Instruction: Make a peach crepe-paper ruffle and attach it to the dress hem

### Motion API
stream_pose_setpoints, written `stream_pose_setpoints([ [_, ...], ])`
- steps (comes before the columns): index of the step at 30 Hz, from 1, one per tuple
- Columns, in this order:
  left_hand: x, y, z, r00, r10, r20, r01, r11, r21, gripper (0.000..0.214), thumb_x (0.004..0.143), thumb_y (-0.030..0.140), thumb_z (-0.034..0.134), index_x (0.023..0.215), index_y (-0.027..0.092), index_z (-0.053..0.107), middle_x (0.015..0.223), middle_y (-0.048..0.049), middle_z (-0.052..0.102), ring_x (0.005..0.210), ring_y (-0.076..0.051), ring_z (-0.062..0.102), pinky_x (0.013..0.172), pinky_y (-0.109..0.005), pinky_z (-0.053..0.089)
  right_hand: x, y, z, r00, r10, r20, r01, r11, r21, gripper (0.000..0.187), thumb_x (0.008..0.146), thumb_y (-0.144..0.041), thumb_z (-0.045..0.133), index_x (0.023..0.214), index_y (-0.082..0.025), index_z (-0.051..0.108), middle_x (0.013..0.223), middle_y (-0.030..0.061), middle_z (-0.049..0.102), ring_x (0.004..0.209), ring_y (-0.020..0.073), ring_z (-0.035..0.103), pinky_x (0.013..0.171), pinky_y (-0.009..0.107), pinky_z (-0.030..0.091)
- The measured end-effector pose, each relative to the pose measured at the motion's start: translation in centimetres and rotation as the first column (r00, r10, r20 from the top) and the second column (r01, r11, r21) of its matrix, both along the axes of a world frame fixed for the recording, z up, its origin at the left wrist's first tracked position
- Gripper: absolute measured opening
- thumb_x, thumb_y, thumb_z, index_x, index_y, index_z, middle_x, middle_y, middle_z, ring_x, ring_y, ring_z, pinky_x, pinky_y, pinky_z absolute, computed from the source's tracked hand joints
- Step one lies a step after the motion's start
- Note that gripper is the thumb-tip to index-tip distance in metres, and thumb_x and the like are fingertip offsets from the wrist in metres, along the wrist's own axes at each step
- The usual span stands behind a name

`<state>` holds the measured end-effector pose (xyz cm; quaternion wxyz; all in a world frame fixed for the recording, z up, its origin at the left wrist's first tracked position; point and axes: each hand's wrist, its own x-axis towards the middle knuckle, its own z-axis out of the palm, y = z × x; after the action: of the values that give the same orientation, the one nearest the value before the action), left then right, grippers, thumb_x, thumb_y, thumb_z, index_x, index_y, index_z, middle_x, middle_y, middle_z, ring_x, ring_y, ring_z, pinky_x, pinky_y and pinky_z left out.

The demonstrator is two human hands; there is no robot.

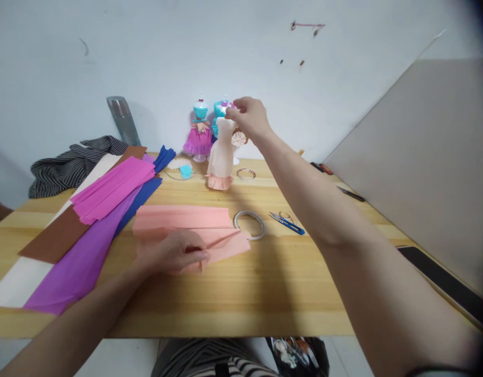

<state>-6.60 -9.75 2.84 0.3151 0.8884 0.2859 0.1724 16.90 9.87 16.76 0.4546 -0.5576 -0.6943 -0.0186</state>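
My right hand point(247, 118) reaches to the back of the wooden table point(265, 283) and pinches the top of a small mannequin wearing a pale pink paper dress point(221, 154). Behind it stand a teal mannequin point(218, 109) and another in a magenta dress point(199, 137). My left hand point(171, 253) rests with curled fingers on a folded sheet of pink crepe paper point(186, 222), pinching its edge.
Sheets of magenta point(111, 189), purple, blue, brown and white paper lie at the left. A tape roll point(250, 224) and blue snips point(287, 223) sit right of the pink paper. Striped cloth point(68, 165), a grey bottle point(122, 120), a phone point(446, 280) and a leaning board point(430, 157) border the table.
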Motion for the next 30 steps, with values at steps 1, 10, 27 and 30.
stream_pose_setpoints([
  [1, -0.2, -0.1, 0.3, 1.000, -0.009, 0.016, 0.010, 0.999, -0.038, 0.024, 0.085, 0.023, 0.051, 0.070, 0.015, 0.068, 0.068, -0.0006, 0.068, 0.065, -0.011, 0.059, 0.063, -0.020, 0.042, 0.1, -0.7, -0.2, 1.000, -0.005, -0.017, 0.006, 0.997, 0.072, 0.026, 0.081, -0.030, 0.055, 0.099, -0.013, 0.061, 0.100, 0.0095, 0.064, 0.093, 0.0216, 0.056, 0.086, 0.035, 0.044],
  [10, -5.1, 6.1, -1.1, 0.801, 0.569, -0.187, -0.397, 0.738, 0.545, 0.027, 0.077, 0.030, 0.058, 0.097, 0.013, 0.066, 0.099, -0.0142, 0.068, 0.090, -0.026, 0.059, 0.079, -0.036, 0.045, -1.6, -11.7, -12.1, 0.728, 0.599, 0.334, -0.485, 0.794, -0.368, 0.022, 0.079, -0.024, 0.060, 0.100, -0.018, 0.066, 0.099, 0.0082, 0.067, 0.091, 0.0201, 0.060, 0.081, 0.031, 0.045],
  [27, -2.0, 8.4, -0.8, 0.831, 0.556, -0.016, -0.355, 0.554, 0.753, 0.029, 0.089, 0.026, 0.046, 0.110, 0.010, 0.058, 0.115, -0.0187, 0.059, 0.105, -0.029, 0.050, 0.087, -0.041, 0.038, 5.8, -14.0, -15.5, 0.886, 0.405, 0.226, -0.325, 0.890, -0.321, 0.024, 0.085, -0.016, 0.049, 0.101, -0.017, 0.067, 0.090, 0.0092, 0.066, 0.078, 0.0183, 0.061, 0.070, 0.029, 0.048],
  [30, -1.5, 3.3, -0.7, 0.955, 0.294, 0.038, -0.227, 0.645, 0.730, 0.019, 0.090, 0.027, 0.046, 0.090, 0.015, 0.061, 0.089, -0.0098, 0.064, 0.084, -0.021, 0.054, 0.076, -0.033, 0.042, 7.0, -17.3, -15.8, 0.845, 0.487, 0.221, -0.401, 0.851, -0.339, 0.028, 0.088, -0.017, 0.047, 0.106, -0.022, 0.067, 0.094, 0.0076, 0.068, 0.080, 0.0173, 0.064, 0.073, 0.031, 0.051],
])
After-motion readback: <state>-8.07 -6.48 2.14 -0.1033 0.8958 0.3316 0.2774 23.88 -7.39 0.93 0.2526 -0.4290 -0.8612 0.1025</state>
